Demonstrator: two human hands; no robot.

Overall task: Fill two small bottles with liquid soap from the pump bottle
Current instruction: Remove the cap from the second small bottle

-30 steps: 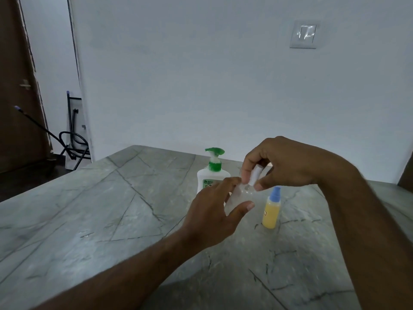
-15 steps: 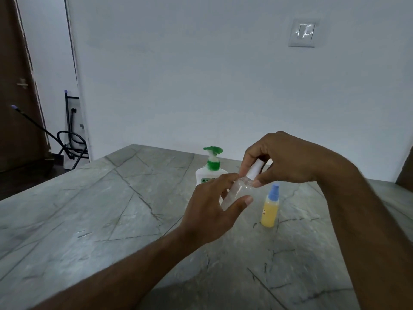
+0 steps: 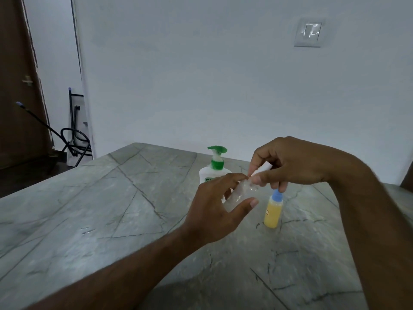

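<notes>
While the left hand (image 3: 214,211) grips the clear small bottle (image 3: 240,193) and the right hand (image 3: 290,166) pinches its white cap (image 3: 263,167), that light, slick plastic probably wants a firm mid-body hold.

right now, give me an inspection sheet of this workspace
surface: grey veined stone table, bare where visible
job's things: pump bottle upright at back; clear small bottle held up; yellow small bottle standing, blue cap on
clutter: nothing seen
grippers: left hand grips the clear bottle; right hand pinches its white cap
cables: black hose or cable looped on the floor, far left
surroundings: white wall, wall switch, brown door
</notes>
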